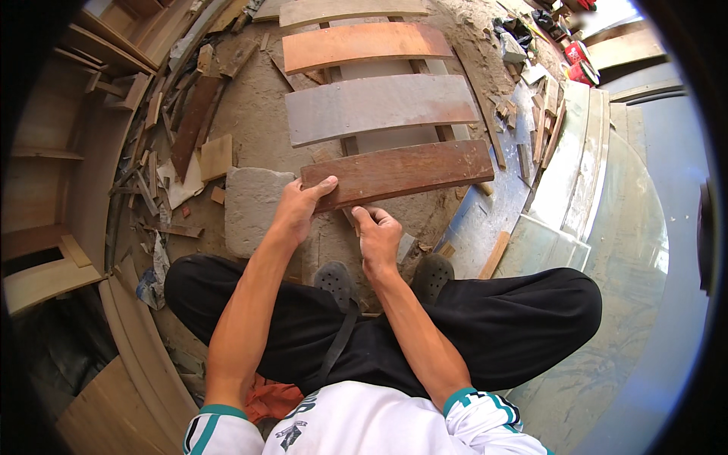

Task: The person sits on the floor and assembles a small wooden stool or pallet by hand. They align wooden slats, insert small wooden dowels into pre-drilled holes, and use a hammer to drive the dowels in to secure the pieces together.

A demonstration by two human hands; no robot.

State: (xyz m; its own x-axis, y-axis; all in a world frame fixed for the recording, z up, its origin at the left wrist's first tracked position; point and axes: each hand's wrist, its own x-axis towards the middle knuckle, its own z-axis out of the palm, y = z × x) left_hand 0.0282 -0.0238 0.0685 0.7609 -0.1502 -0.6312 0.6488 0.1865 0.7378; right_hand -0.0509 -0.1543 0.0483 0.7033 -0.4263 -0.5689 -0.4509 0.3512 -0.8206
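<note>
A dark brown wooden board (402, 171) lies crosswise in front of me, the nearest slat of a slatted wooden frame. My left hand (299, 205) grips its left end, thumb on the top face and fingers out of sight beneath. Just below the board's near edge, my right hand (379, 235) is closed, thumb and curled fingers pinched together by the rail under the slat. Whatever it may hold is too small or hidden to make out. Farther off in the same frame are a greyish slat (383, 110), an orange-brown slat (364, 47) and a pale slat (353, 11).
A flat stone block (258, 208) sits left of the frame. Wood scraps (201, 114) litter the dirt floor on the left, beside wooden shelving (45, 152). On the right are glass sheets (622, 250), long pale boards (569, 159) and red containers (580, 64).
</note>
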